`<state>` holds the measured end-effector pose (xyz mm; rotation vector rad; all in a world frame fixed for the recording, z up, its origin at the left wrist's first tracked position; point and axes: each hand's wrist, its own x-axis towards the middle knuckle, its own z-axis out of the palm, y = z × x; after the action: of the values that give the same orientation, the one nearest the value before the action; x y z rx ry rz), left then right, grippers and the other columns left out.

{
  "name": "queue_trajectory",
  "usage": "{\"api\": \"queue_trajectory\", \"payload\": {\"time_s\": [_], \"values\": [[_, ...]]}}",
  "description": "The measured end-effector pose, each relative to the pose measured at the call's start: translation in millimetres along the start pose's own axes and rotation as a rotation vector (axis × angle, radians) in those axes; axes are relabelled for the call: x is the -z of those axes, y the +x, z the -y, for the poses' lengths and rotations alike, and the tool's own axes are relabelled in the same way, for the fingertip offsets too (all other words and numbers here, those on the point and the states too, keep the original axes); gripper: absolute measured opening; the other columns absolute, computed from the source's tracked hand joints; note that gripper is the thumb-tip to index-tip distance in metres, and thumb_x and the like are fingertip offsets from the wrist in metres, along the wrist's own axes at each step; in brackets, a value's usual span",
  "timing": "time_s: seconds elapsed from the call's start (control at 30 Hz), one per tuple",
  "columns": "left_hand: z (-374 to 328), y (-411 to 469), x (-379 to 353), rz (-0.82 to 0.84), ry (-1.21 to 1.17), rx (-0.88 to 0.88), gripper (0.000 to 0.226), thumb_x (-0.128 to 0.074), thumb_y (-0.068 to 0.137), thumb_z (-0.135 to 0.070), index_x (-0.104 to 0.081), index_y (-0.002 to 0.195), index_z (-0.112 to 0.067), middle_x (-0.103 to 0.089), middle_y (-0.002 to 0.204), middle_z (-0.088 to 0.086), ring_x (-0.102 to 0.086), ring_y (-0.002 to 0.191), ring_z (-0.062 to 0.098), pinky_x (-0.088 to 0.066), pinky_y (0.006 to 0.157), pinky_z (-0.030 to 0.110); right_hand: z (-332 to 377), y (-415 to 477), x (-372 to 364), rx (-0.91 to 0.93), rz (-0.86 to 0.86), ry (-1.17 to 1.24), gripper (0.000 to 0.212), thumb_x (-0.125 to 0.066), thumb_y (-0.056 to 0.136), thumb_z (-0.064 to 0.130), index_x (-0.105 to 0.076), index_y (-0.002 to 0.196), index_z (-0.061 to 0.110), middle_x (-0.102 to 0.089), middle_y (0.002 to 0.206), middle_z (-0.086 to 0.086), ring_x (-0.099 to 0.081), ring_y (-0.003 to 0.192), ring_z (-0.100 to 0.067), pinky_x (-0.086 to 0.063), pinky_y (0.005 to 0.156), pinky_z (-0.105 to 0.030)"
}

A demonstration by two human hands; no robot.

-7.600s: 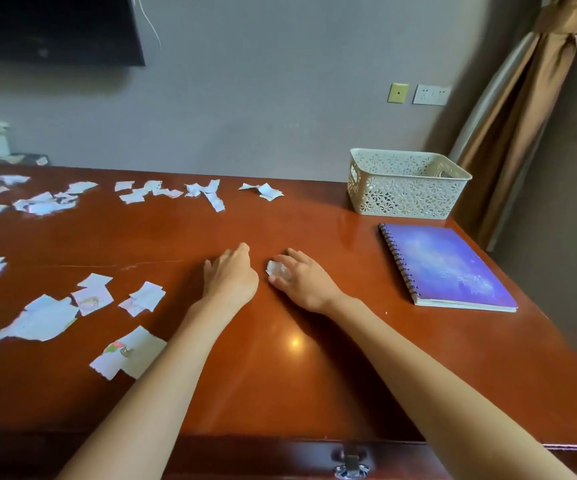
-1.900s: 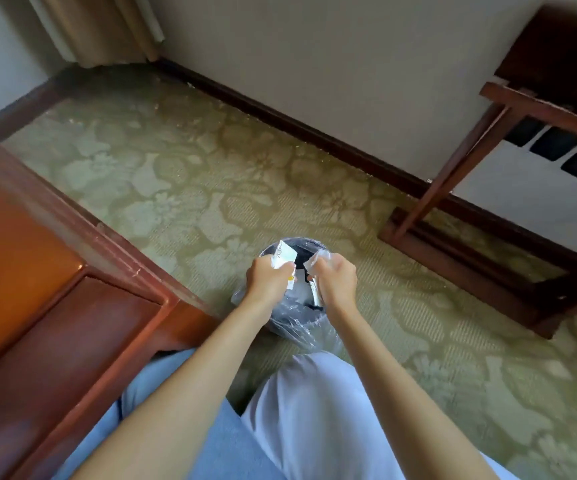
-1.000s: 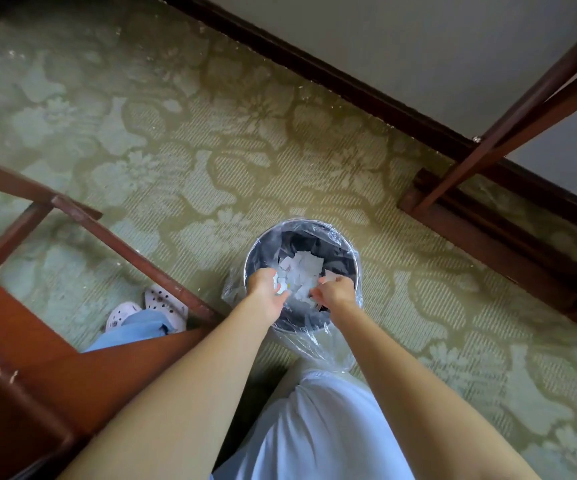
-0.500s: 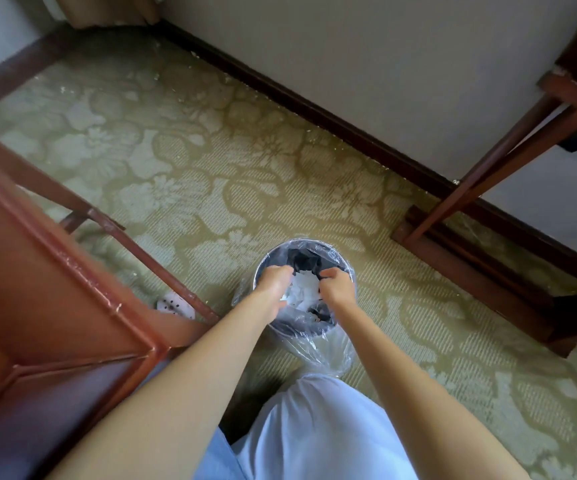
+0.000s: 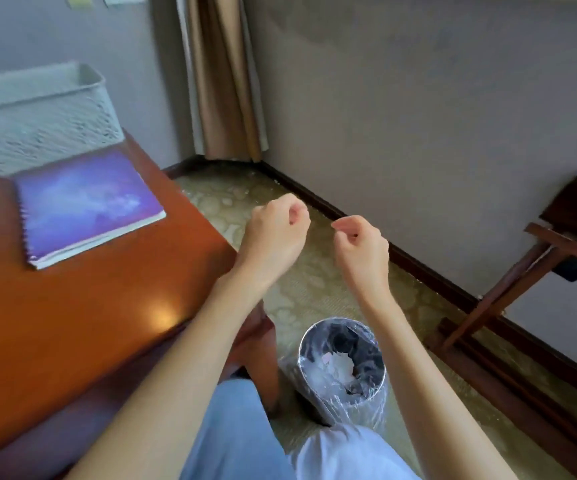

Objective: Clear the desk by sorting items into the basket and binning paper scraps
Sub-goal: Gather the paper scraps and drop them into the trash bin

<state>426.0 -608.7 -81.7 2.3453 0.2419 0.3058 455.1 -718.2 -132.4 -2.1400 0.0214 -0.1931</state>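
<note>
We count two hands, both raised in the air past the right edge of the worktop [image 5: 72,306]. The left hand [image 5: 273,237] has its fingers curled in toward the palm with nothing between them. The right hand [image 5: 361,251] is just beside it, not touching, fingers likewise curled together on nothing. Below them on the patterned floor [image 5: 314,282], off the near right corner of the worktop, stands one round bin [image 5: 336,321] lined with clear plastic. White paper scraps [image 5: 335,367] lie heaped inside it, too blurred for us to count. On the worktop we find one white lattice basket [image 5: 37,112] at the far right corner. One purple spiral notebook [image 5: 86,202] lies flat just in front of the basket, along the right edge. One tan curtain [image 5: 221,81] hangs in the room's corner, and one dark wooden rack [image 5: 557,244] stands by the wall.
</note>
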Motion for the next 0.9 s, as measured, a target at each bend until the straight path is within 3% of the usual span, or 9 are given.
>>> {"api": "queue_trajectory", "payload": {"time_s": [0.17, 0.23, 0.4, 0.5, 0.63, 0.77, 0.9], "values": [[38, -45, 106, -0.309, 0.117, 0.037, 0.022, -0.048, 0.094, -0.019, -0.066, 0.103, -0.012, -0.07, 0.105, 0.008, -0.061, 0.101, 0.029, -0.044, 0.087, 0.031, 83, -56, -37, 0.259, 0.105, 0.13, 0.027, -0.045, 0.088, 0.009, -0.066, 0.102, 0.013, -0.069, 0.105, -0.003, -0.062, 0.1, -0.019, -0.045, 0.087, -0.026], [63, -72, 140, -0.384, 0.159, 0.075, 0.021, -0.049, 0.093, -0.017, -0.067, 0.102, -0.008, -0.07, 0.105, 0.01, -0.064, 0.099, 0.03, -0.043, 0.089, 0.032, 108, -82, -61, 0.364, 0.187, 0.145, 0.026, -0.046, 0.088, 0.008, -0.067, 0.103, 0.011, -0.069, 0.106, -0.006, -0.062, 0.101, -0.022, -0.046, 0.092, -0.031], [130, -141, 207, -0.488, 0.241, 0.289, 0.022, -0.049, 0.094, -0.016, -0.064, 0.11, -0.012, -0.067, 0.109, 0.006, -0.061, 0.101, 0.021, -0.044, 0.087, 0.025, 154, -148, -123, 0.584, 0.479, 0.11, 0.026, -0.049, 0.089, 0.007, -0.065, 0.11, 0.009, -0.069, 0.113, -0.008, -0.062, 0.107, -0.025, -0.046, 0.092, -0.032], [171, -178, 236, -0.516, 0.243, 0.442, 0.026, -0.054, 0.092, -0.016, -0.062, 0.117, -0.013, -0.063, 0.119, 0.006, -0.06, 0.105, 0.02, -0.045, 0.088, 0.028, 177, -182, -156, 0.734, 0.646, 0.062, 0.026, -0.051, 0.089, 0.008, -0.064, 0.112, 0.011, -0.067, 0.115, -0.008, -0.06, 0.109, -0.025, -0.043, 0.093, -0.031], [212, -209, 270, -0.497, 0.342, 0.689, 0.048, -0.066, 0.085, -0.03, -0.052, 0.129, -0.018, -0.052, 0.133, 0.008, -0.046, 0.124, 0.026, -0.042, 0.099, 0.039, 207, -213, -193, 0.855, 0.838, -0.008, 0.03, -0.051, 0.089, 0.009, -0.063, 0.117, 0.012, -0.062, 0.12, -0.011, -0.055, 0.114, -0.027, -0.038, 0.097, -0.029], [235, -216, 290, -0.299, 0.417, 0.863, 0.084, -0.069, 0.075, -0.05, -0.032, 0.143, -0.018, -0.027, 0.151, 0.012, -0.023, 0.141, 0.032, -0.032, 0.111, 0.045, 230, -222, -233, 0.793, 0.849, -0.103, 0.031, -0.053, 0.091, 0.024, -0.06, 0.121, 0.016, -0.06, 0.121, -0.01, -0.051, 0.115, -0.028, -0.037, 0.093, -0.029], [249, -211, 304, -0.204, 0.392, 0.817, 0.075, -0.073, 0.072, -0.048, -0.039, 0.133, -0.018, -0.041, 0.14, 0.008, -0.043, 0.127, 0.027, -0.044, 0.093, 0.036, 256, -215, -265, 0.681, 0.913, -0.15, 0.054, -0.058, 0.09, 0.028, -0.039, 0.139, 0.021, -0.052, 0.13, -0.016, -0.047, 0.12, -0.032, -0.038, 0.099, -0.034]]}}
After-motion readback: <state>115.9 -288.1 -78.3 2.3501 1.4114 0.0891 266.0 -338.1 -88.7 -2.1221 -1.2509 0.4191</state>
